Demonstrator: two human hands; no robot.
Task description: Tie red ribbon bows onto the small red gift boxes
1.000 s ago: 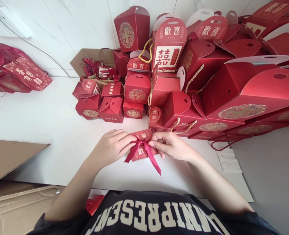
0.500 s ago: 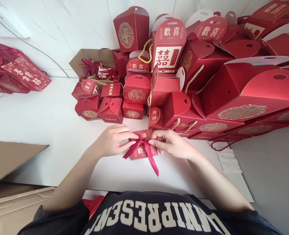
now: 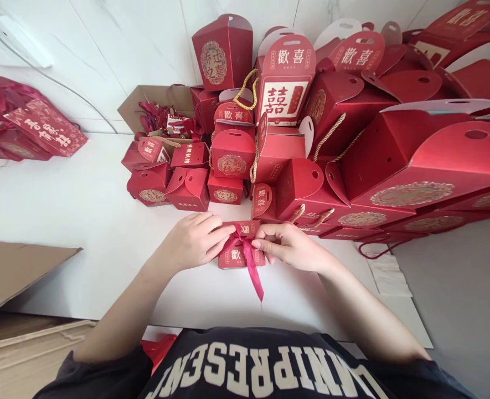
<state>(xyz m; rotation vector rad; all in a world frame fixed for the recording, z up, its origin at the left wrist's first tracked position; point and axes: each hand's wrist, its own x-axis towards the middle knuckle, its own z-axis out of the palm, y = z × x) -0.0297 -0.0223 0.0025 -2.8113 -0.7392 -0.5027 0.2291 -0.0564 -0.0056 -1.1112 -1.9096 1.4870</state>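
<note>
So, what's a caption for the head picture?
Left hand and right hand hold a ribbon on a small red box.

- White, smooth table (image 3: 41, 221) spreading before me.
- Closest, at my 12 o'clock: a small red box (image 3: 233, 261) with a magenta ribbon (image 3: 253, 269) on top.
- Beyond, at 11 to 12: small red boxes (image 3: 187, 188), closely grouped.
- At 1 to 2: larger red boxes (image 3: 377, 166), piled up.
- At 10: red, ribboned packages (image 3: 49, 130).
- At 2, nearer: white sheets (image 3: 390, 274).
</note>
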